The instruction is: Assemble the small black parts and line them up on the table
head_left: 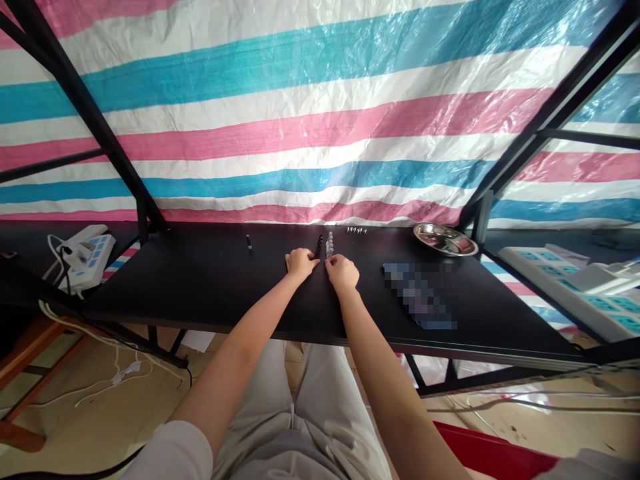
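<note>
Three colours, pink, blue and white, stripe the sheet behind my black desk. My bare arms slant in over the near edge, nearly straight, closest together at the hands. To their right lies a pixelated item, any writing on it illegible, with a shiny steel dish beyond. My left hand and right hand rest low, backs up, fingers bent and gathered almost closed at the near ends of two upright, bumpy rows. I cannot tell whether either pinches its row. The black row, dark and knobbly, and the clear row, glassy and glinting, stand mid-desk, side by side with a slim gap, running away from me. Smaller still are a white row near the back edge and, left, a black-and-white stick.
</note>
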`<act>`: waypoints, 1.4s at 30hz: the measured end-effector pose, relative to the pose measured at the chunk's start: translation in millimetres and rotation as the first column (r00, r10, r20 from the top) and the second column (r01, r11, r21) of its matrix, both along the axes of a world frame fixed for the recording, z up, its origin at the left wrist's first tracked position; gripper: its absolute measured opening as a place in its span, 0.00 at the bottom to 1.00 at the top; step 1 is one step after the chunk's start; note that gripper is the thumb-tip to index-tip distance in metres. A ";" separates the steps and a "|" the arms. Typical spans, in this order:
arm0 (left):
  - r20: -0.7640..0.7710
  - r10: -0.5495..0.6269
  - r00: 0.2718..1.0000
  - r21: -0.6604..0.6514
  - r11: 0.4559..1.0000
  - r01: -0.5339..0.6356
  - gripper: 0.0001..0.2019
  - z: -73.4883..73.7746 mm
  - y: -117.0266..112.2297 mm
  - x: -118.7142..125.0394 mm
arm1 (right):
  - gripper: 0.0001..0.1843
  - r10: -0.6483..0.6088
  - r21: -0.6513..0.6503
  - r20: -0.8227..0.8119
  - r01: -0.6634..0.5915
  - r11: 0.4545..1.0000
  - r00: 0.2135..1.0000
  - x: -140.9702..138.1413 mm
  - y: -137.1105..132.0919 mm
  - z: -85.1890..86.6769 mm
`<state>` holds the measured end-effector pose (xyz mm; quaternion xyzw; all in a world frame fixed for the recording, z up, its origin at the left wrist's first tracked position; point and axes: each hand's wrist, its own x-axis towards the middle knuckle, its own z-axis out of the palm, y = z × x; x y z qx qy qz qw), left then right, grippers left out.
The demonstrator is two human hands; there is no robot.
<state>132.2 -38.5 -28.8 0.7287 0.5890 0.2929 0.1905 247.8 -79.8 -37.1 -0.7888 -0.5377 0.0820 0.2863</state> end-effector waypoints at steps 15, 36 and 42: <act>0.851 0.354 0.388 -0.321 0.935 -0.149 0.48 13.3 13.6 -116.8 | 0.12 -0.032 0.154 -0.087 0.045 0.987 0.996 -9.8 -14.3 14.0; 0.887 -0.034 0.461 -0.189 0.883 0.430 0.22 13.1 -24.7 -103.0 | 0.17 0.448 0.278 0.138 -0.469 0.838 0.883 -46.5 -25.0 11.5; 0.813 -0.135 0.566 -0.199 0.849 0.489 0.20 12.6 -28.6 -99.9 | 0.20 0.510 0.250 0.147 -0.531 0.810 0.848 -53.3 -19.9 11.1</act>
